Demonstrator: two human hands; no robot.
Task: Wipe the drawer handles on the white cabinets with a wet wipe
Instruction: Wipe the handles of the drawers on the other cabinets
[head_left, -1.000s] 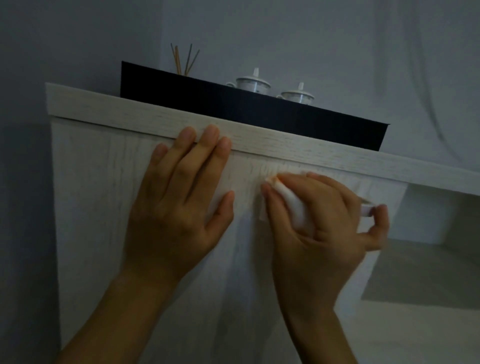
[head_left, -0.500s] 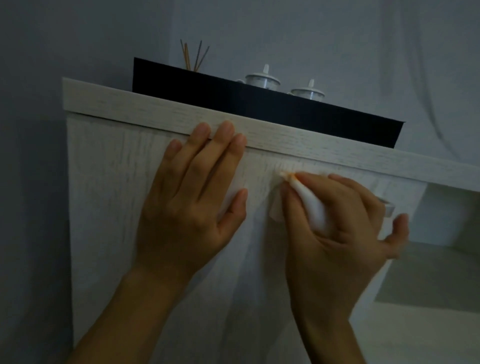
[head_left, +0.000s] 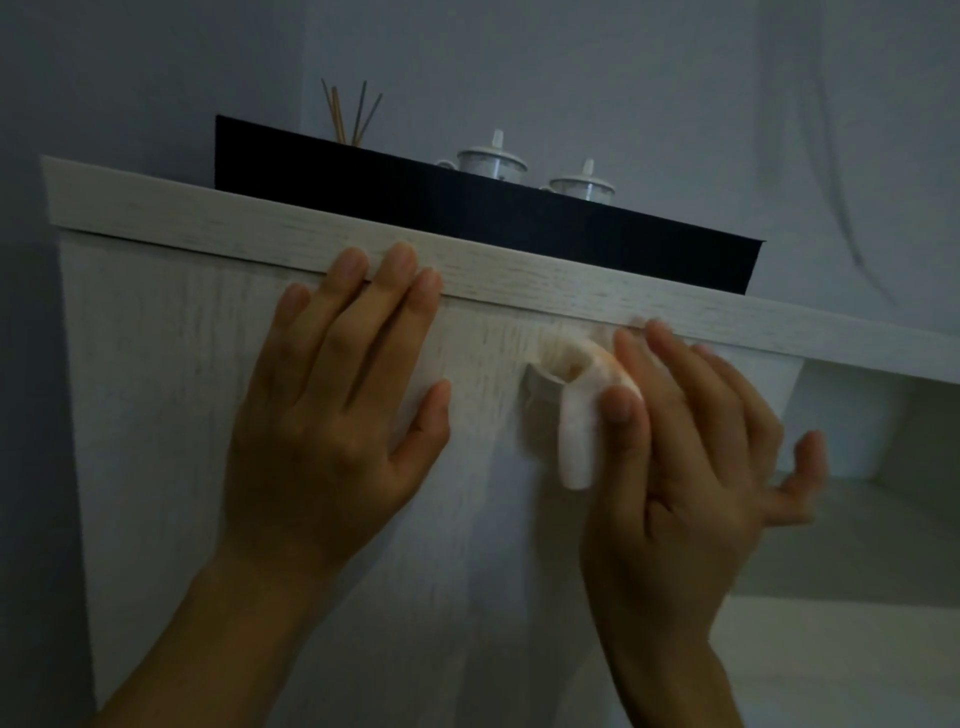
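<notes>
Drawer handle (head_left: 541, 383): small and white, on the white cabinet's drawer front (head_left: 156, 415), just under the top slab (head_left: 208, 213). Only the handle's left end shows. The rest is covered.

Wet wipe (head_left: 575, 441): draped over the handle and touching it, with a folded strip hanging straight down below it.

Right hand (head_left: 685, 467): just right of the handle, pinching the wipe. The thumb (head_left: 621, 410) presses onto the strip from the front. The other fingers lie bent behind and above it, reaching the slab edge up and right of the handle. The little finger sticks out on the far side from the handle and is blurred.

Left hand (head_left: 332, 415): left of the handle and apart from it, flat on the drawer front and holding nothing. Its four fingers are straight and close together, with the thumb spread toward the handle. The fingertips overlap the slab's lower edge.

Above the handle, a black tray (head_left: 363, 182) sits on the slab. A lidded cup (head_left: 492, 162) shows over its wall above the handle, and a second lidded cup (head_left: 583, 186) sits slightly right of that. Thin sticks (head_left: 350, 111) stand up and left of the handle.

Right of the handle, past the right hand, is an open compartment (head_left: 857, 415). A grey wall (head_left: 675, 78) is behind everything.
</notes>
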